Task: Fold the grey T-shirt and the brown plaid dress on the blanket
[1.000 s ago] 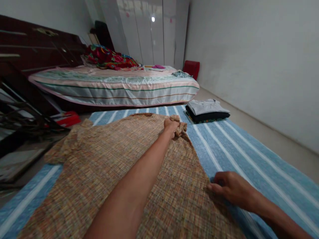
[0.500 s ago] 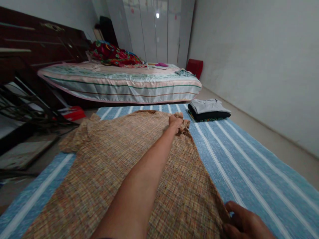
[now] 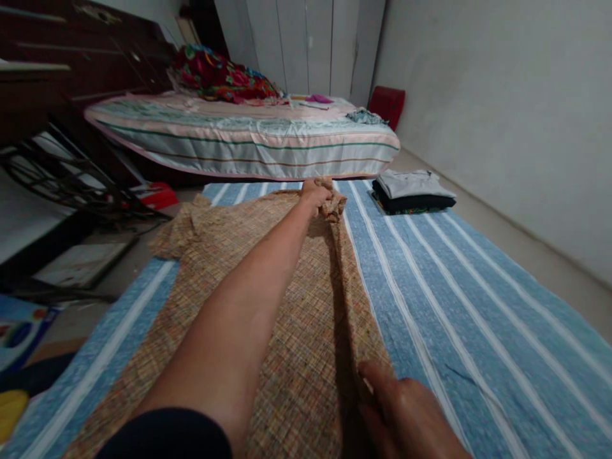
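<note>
A brown checked short-sleeved shirt [image 3: 301, 306] lies spread on the blue striped sheet [image 3: 430, 274]. My left hand [image 3: 316, 196] reaches far forward and is closed on the shirt's bunched right sleeve near the shoulder. Close to me, my right hand [image 3: 401, 401] pinches the right side edge near the hem. Between the two hands that edge is lifted and folded inward, with a dark shadow along it. The left sleeve [image 3: 174, 233] lies flat and rumpled on the sheet's far left side.
Folded clothes [image 3: 414, 191], grey over black, sit at the far right of the sheet. Beyond stands a bed [image 3: 248, 143] with a red flowered blanket [image 3: 224, 76]. A dark metal frame [image 3: 52, 172] and a red item [image 3: 155, 196] are at left; a white wall [image 3: 502, 115] is at right.
Both hands have moved left, carrying the shirt's right edge inward so it now rises in a fold. The view has tilted down slightly.
</note>
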`<action>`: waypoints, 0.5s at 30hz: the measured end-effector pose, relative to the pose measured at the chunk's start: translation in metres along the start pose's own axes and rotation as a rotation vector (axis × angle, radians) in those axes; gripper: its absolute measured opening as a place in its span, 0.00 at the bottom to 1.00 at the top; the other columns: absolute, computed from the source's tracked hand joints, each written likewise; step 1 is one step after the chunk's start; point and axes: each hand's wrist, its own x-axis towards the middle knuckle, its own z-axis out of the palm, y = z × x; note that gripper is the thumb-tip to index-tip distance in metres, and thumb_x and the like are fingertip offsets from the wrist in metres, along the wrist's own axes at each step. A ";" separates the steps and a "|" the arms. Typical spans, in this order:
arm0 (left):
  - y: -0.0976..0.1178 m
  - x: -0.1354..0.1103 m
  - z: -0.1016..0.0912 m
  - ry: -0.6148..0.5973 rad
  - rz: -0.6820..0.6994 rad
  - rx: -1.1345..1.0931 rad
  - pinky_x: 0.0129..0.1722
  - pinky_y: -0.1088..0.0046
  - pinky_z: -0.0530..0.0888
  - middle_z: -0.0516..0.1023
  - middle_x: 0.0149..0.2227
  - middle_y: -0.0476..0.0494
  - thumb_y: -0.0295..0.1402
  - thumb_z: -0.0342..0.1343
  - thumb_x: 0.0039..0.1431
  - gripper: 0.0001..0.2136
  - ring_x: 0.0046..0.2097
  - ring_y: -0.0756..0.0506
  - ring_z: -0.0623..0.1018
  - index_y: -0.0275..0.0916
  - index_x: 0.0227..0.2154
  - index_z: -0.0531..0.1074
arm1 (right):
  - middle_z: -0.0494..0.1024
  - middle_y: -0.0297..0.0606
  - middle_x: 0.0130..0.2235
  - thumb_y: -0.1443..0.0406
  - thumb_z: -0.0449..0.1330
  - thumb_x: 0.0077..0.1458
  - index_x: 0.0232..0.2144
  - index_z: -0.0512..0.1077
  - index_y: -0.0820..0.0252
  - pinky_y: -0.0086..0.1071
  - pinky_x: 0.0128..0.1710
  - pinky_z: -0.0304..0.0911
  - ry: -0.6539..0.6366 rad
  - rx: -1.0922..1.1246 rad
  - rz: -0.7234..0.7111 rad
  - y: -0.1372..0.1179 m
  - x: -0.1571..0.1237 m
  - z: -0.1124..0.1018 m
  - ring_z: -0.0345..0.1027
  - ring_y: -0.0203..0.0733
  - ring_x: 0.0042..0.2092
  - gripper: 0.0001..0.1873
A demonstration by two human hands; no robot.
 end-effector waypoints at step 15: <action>-0.033 -0.007 -0.070 0.019 0.016 0.062 0.35 0.66 0.75 0.75 0.27 0.47 0.19 0.58 0.32 0.11 0.32 0.46 0.77 0.33 0.25 0.72 | 0.80 0.44 0.32 0.69 0.54 0.47 0.48 0.69 0.57 0.31 0.28 0.60 -0.137 -0.172 -0.016 -0.037 0.000 0.014 0.76 0.52 0.34 0.22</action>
